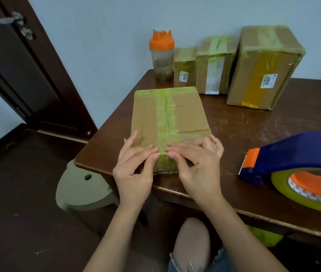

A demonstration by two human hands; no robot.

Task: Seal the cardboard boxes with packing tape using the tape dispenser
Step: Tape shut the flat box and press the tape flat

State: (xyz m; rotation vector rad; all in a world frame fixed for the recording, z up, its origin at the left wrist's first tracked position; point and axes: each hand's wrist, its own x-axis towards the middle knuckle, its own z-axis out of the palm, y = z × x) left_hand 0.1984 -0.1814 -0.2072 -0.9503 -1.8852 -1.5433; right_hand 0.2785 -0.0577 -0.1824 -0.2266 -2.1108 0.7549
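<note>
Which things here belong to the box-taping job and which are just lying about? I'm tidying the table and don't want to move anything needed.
Part of the job:
flat box, pressed by left hand and right hand
tape dispenser
three taped boxes by the wall

Just lying about:
shaker bottle
stool

The tape dispenser (300,165) is cut off at the right edge.

Brown card, yellow-green tape, a dark brown table

My box (170,122) is tan with a yellow-green tape strip (165,122); the tape dispenser (296,154) is navy and orange, its roll (279,185) yellowish; the shaker bottle (161,55) has an orange lid; the table (253,124) is scratched dark brown.
</note>
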